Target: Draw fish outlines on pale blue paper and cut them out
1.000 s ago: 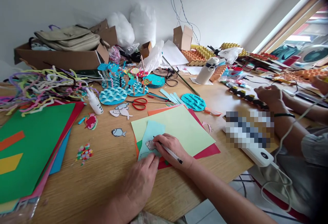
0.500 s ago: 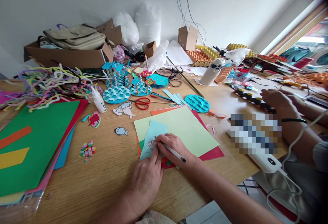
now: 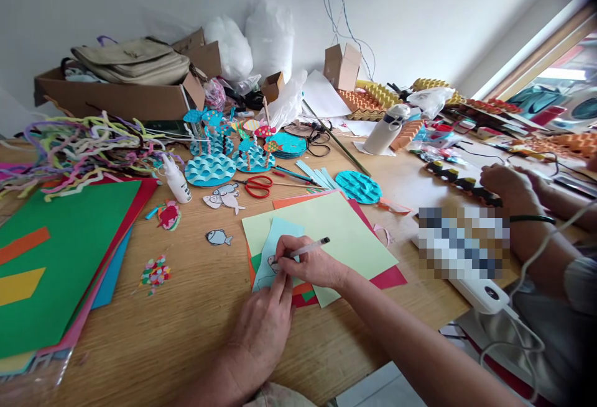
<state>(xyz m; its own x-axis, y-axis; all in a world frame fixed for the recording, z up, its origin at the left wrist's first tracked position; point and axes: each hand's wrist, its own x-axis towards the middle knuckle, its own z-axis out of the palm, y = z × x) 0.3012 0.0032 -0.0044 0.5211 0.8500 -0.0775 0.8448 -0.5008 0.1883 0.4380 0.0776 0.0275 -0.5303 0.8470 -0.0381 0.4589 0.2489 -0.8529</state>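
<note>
Pen (image 3: 308,248) pinched in the fingertips of the right hand (image 3: 317,267), over light-blue paper (image 3: 281,231).
Left hand (image 3: 265,315) rests on the paper's near edge, fingers outstretched, grasping nothing.

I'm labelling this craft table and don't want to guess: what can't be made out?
All in the head view:
Fish drawing on the light blue paper: partly covered by the right hand, which holds a pen.
Large green sheet: cut off by the left edge.
Print on the white bottle: too small to read.
White device: partly pixelated out.
</note>
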